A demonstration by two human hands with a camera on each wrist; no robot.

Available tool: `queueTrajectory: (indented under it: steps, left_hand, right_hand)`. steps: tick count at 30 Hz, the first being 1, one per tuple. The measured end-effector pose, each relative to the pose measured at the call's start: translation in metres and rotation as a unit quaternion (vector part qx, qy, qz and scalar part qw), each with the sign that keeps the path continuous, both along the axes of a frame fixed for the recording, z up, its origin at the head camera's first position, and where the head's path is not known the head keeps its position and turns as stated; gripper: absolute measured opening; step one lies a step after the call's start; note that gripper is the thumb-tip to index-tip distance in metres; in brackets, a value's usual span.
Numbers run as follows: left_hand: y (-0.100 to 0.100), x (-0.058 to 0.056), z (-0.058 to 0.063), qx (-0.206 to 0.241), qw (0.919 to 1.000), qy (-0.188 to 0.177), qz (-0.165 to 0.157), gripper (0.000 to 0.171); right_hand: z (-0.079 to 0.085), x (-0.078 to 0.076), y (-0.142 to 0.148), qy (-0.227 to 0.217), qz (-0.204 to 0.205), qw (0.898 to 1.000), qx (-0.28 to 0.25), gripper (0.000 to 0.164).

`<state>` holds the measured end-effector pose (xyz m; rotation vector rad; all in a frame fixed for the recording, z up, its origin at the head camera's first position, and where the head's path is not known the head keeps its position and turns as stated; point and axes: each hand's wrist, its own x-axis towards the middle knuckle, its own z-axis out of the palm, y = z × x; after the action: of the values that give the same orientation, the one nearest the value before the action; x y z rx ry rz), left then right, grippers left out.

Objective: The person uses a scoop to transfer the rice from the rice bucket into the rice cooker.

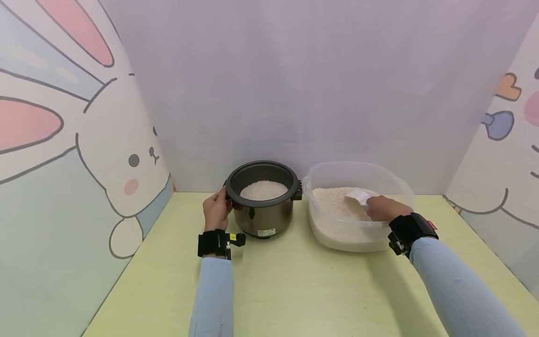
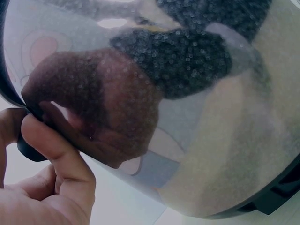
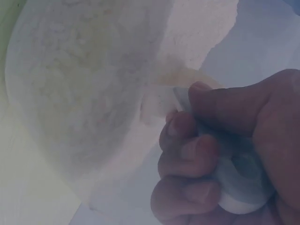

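On the table stands a dark brown, shiny rice cooker (image 1: 282, 217), lidless, with white rice (image 1: 264, 190) inside its black pot. My left hand (image 1: 216, 213) grips the small black handle (image 2: 33, 145) on the cooker's left side, thumb and fingers curled around it. To the right is a clear plastic tub (image 1: 358, 172) holding a large heap of rice (image 1: 330, 200). Over the tub's right part, my right hand (image 1: 381, 209) holds a white scoop (image 1: 358, 194) by its handle (image 3: 243, 190), fingers wrapped around. The scoop's bowl is down at the rice surface, its contents hidden.
The yellow-green table (image 1: 290, 290) runs back to a pale lilac curtain (image 1: 294, 93) behind the cooker and tub. Panels with cartoon rabbits (image 1: 105, 154) flank it left and right. Cooker and tub stand close side by side.
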<state>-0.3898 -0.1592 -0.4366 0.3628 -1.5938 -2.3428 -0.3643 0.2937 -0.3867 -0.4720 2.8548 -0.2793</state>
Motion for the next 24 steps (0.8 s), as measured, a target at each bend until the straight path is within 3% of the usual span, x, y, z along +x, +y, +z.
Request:
queueTrajectory:
  steps: [12,19,24]
  left_hand:
    - [-0.0007,-0.0004,-0.0001,-0.005,1.0000,-0.005,-0.005,0.030]
    - [-0.0015,-0.0003,-0.0013,-0.004,1.0000,-0.004,0.001,0.031]
    - [-0.0010,-0.0011,-0.0013,-0.002,1.0000,-0.004,-0.002,0.030]
  right_hand:
    - [0.0011,0.0014,-0.0024,-0.017,0.052,0.998,-0.043,0.021]
    - [0.0026,-0.0006,-0.0042,-0.012,0.116,0.991,-0.061,0.026]
    - [0.0016,-0.0003,-0.0028,-0.018,0.117,0.991,-0.066,0.025]
